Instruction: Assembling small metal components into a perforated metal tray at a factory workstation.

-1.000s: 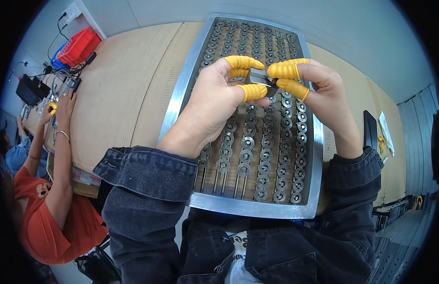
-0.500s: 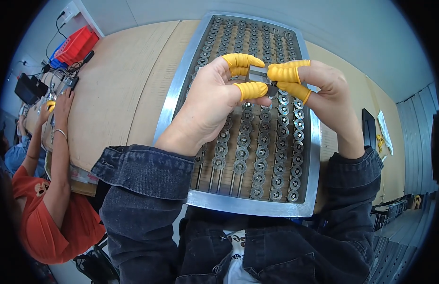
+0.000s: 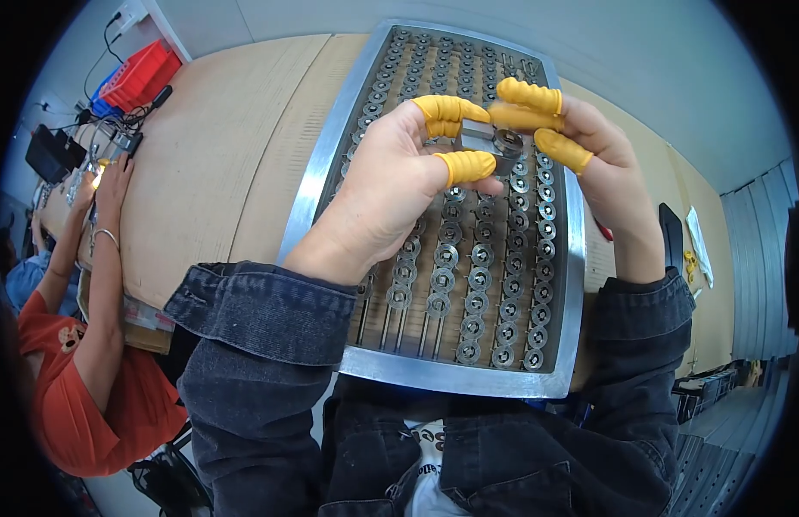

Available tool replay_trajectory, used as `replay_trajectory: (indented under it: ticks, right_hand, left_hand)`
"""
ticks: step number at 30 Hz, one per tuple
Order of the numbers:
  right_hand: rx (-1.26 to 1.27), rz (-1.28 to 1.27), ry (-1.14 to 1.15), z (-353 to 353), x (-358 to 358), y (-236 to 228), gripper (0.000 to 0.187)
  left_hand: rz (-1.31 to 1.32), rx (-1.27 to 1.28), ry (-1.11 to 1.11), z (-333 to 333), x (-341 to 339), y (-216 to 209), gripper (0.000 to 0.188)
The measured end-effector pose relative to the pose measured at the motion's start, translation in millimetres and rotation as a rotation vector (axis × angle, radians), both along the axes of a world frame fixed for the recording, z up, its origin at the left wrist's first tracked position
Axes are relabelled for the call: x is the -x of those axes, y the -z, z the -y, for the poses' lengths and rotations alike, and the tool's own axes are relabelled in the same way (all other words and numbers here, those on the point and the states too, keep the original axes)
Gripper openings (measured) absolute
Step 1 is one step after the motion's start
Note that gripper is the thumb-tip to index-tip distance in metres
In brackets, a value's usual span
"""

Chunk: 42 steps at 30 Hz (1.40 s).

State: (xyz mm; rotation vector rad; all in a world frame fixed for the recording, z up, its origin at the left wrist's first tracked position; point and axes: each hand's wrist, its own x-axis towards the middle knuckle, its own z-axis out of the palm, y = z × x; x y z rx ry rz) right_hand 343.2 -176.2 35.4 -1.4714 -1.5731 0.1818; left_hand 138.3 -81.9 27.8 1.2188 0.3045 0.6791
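Observation:
My left hand (image 3: 365, 189) pinches a small grey metal block (image 3: 479, 133) between its fingertips, which wear yellow finger cots. A dark round part or opening (image 3: 507, 140) shows at the block's right end; I cannot tell which. Just right of the block, my right hand (image 3: 602, 155) has its yellow-tipped fingers and thumb spread, with nothing visible between them. One of its fingers is blurred and lies close to the block; contact is unclear. Beneath both hands lies a metal-framed tray (image 3: 451, 372) holding rows of round metal discs (image 3: 438, 280) on thin rods.
The tray lies on a cardboard-covered table (image 3: 201, 155). At the left, a co-worker in a red shirt (image 3: 115, 388) handles small items beside a red basket (image 3: 141, 76) and cables. A dark flat object (image 3: 671, 233) and a white sheet (image 3: 699, 246) lie to the right.
My right fingers have come off the block and spread apart, moving slightly right. The block's round end is now exposed. My left hand keeps its hold, shifted slightly right.

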Motion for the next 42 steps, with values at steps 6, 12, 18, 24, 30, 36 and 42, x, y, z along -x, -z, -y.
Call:
replay_trajectory:
  ticks: [6, 12, 18, 24, 30, 36, 42]
  right_hand:
    - [0.008, 0.007, -0.146, 0, 8, -8, 0.037]
    - [-0.006, -0.297, -0.249, 2, 15, -10, 0.032]
    - [0.022, -0.052, -0.054, 2, 6, -11, 0.022]
    - [0.073, -0.009, -0.089, 3, 19, -15, 0.016]
    - [0.091, 0.003, -0.076, 1, 18, -12, 0.015]
    - [0.016, -0.200, -0.116, -3, 24, -13, 0.016]
    - [0.224, -0.085, 0.076, -21, 5, -6, 0.020]
  left_hand:
    - [0.007, 0.006, -0.007, 0, -1, 1, 0.040]
    - [0.034, 0.036, -0.026, 0, -1, 2, 0.039]
    - [-0.046, -0.030, -0.026, 2, -1, 1, 0.042]
    - [-0.095, -0.108, -0.024, 3, -1, -3, 0.043]
    - [-0.131, -0.103, -0.031, 3, -1, -4, 0.043]
    - [-0.124, -0.057, -0.047, 4, -1, -5, 0.040]
    - [-0.114, 0.041, -0.193, -2, 0, -3, 0.035]
